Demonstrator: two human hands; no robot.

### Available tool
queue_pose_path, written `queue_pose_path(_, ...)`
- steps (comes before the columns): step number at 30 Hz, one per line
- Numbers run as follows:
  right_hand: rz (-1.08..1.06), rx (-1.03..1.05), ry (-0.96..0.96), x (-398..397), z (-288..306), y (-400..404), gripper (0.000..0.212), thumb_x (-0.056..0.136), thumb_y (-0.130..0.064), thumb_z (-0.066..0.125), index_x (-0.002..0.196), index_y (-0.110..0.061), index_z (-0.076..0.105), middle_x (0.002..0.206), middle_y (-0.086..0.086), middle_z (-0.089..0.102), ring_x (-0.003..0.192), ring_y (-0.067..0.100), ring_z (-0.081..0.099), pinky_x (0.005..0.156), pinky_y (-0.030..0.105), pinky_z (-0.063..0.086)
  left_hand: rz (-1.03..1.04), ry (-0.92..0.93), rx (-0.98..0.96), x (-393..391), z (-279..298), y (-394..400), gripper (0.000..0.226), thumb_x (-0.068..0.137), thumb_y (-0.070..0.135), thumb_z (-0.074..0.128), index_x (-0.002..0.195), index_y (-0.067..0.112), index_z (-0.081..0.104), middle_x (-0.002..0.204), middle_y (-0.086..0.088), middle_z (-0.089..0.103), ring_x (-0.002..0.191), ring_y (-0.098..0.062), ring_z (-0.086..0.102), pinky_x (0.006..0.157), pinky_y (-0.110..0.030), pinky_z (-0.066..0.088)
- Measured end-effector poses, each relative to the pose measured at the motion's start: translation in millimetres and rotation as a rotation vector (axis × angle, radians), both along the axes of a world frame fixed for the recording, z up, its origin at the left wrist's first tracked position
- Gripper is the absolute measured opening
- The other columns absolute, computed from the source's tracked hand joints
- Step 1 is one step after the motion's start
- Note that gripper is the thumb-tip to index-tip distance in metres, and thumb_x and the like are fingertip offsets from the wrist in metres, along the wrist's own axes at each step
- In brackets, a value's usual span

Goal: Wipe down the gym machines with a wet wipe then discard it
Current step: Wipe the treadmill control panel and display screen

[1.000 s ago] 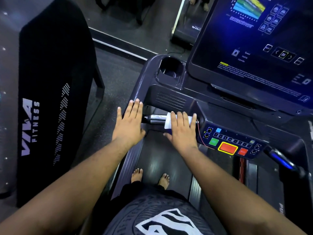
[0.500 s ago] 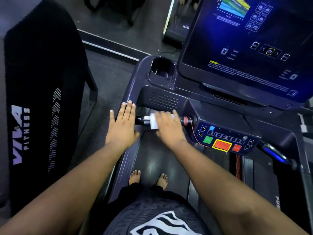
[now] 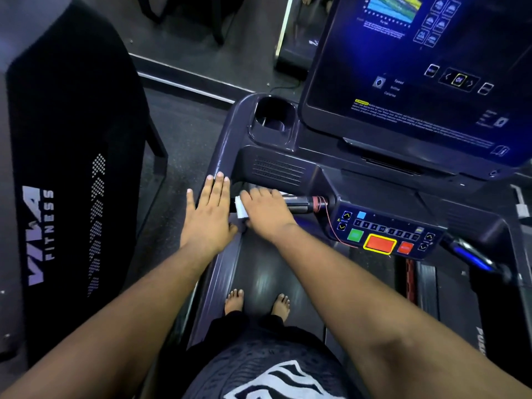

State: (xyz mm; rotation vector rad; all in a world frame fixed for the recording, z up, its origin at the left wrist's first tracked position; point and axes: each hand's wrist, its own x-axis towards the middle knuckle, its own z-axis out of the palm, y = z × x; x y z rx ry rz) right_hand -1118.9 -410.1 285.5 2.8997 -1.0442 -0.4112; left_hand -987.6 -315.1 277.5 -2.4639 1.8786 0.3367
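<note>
Your hands on the treadmill handlebar (image 3: 299, 205)

Your right hand (image 3: 266, 213) grasps the white wet wipe (image 3: 241, 208) around the bar; your left hand (image 3: 208, 216) lies flat, fingers straight, beside it.

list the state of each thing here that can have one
left hand: flat, fingers straight, resting on the treadmill side rail
right hand: wrapped over the wet wipe on the handlebar
wet wipe: bunched around the bar
handlebar: partly covered
console screen: lit
cup holder: empty
</note>
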Motion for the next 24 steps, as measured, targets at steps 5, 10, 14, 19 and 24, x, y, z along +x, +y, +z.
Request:
queue_pose_path(5, -0.042, -0.26, -0.078, -78.5, -16.2, 1.4, 0.084, 0.08, -0.034, 0.068, 0.153, -0.009, 0.035, 0.141, 0.013, 0.051, 0.132, 0.032, 0.047, 0.118, 0.06, 0.025, 0.006, 0.02, 0.001, 0.3, 0.3, -0.6, 0.106, 0.093, 0.052, 0.057, 0.161, 0.011, -0.014, 0.17, -0.003, -0.018, 0.156, -0.021, -0.019, 0.125, -0.06, 0.005)
queue_pose_path(10, -0.133, -0.192, -0.024, -61.0, -16.2, -2.1, 0.076, 0.078, -0.049, 0.07, 0.139, -0.01, 0.047, 0.118, 0.012, 0.056, 0.113, 0.034, 0.053, 0.119, 0.06, 0.022, 0.006, 0.011, 0.011, -0.4, 0.1, -1.6, 0.106, 0.093, 0.052, 0.056, 0.16, 0.011, -0.017, 0.169, -0.003, -0.021, 0.155, -0.021, -0.02, 0.125, -0.06, 0.006)
queue_pose_path(14, 0.016, -0.116, -0.066, -16.9, -13.1, 3.6, 0.062, 0.086, -0.04, 0.067, 0.139, -0.013, 0.05, 0.114, 0.007, 0.062, 0.108, 0.029, 0.059, 0.111, 0.048, 0.038, -0.006, 0.016, -0.008, 0.1, 1.5, -0.2, 0.107, 0.092, 0.053, 0.058, 0.161, 0.011, -0.012, 0.17, -0.004, -0.015, 0.157, -0.021, -0.015, 0.125, -0.06, 0.007)
queue_pose_path(19, 0.171, -0.179, -0.046, -38.6, -15.3, 2.8, 0.061, 0.093, -0.014, 0.033, 0.154, -0.009, 0.038, 0.155, 0.014, 0.045, 0.141, 0.03, 0.046, 0.118, 0.047, 0.035, -0.008, -0.001, -0.008, 0.1, 4.4, 0.7, 0.105, 0.092, 0.054, 0.056, 0.162, 0.011, -0.01, 0.171, -0.004, -0.013, 0.157, -0.02, -0.015, 0.123, -0.065, 0.004)
queue_pose_path(24, 0.164, -0.227, -0.141, -89.2, -10.0, 7.7, 0.064, 0.085, -0.007, 0.035, 0.148, -0.006, 0.048, 0.154, 0.015, 0.046, 0.143, 0.032, 0.044, 0.117, 0.052, 0.035, -0.004, 0.025, -0.009, -0.3, 9.2, 0.6, 0.098, 0.095, 0.054, 0.05, 0.162, 0.013, -0.008, 0.171, -0.003, -0.009, 0.157, -0.019, -0.015, 0.117, -0.075, -0.002)
